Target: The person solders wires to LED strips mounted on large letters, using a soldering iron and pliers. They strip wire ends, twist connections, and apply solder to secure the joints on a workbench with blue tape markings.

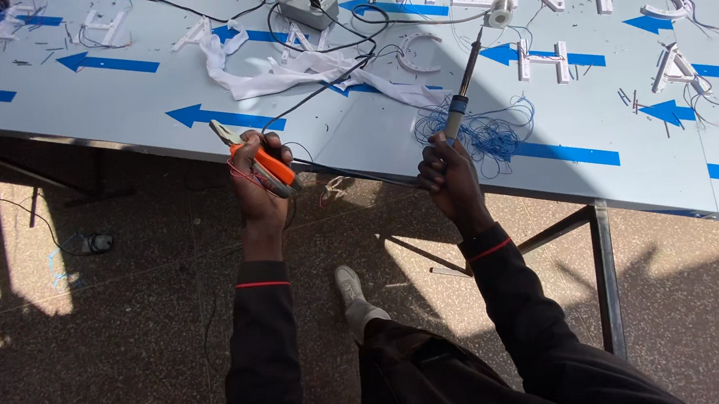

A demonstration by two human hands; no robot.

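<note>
Head view shows the left hand (258,183) clenched around orange-handled pliers (262,160) at the table (153,116) edge. Right hand (448,177) fingers grasp a soldering iron (464,84), its tip pointing up over blue wires (488,130).

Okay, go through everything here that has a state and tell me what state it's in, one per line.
Left hand: closed around orange-handled pliers.
Right hand: gripping soldering iron, tip up.
Power strip: plugs inserted.
White cloth: crumpled on table.
Blue wire: loose, tangled.
Solder spool: resting on table.
</note>
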